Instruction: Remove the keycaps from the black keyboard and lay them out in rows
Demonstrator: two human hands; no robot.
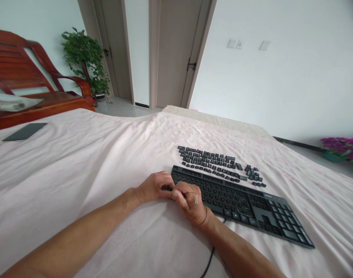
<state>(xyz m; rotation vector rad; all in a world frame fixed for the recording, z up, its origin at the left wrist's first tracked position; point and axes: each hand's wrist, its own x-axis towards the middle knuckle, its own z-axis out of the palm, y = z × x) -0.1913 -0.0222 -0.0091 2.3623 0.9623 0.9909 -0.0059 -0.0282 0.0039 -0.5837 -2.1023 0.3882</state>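
Keyboard [232, 200] — one; hands [157, 185] [191, 199] — two, both curled at its left end, contents unclear.

White wall [280, 88]; grey-brown doors [176, 50] (dark handles [191, 65]); reddish wooden bench [19, 69]

Wrinkled pale floral cloth [106, 158], black keyboard [242, 206], rows of loose keycaps [230, 158], thin cable [210, 260], dark flat rectangle [25, 132]

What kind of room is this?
It looks like a room in someone's home, maybe a living room. You can see a big wooden seat, a leafy plant and a keyboard on a flowery cloth.
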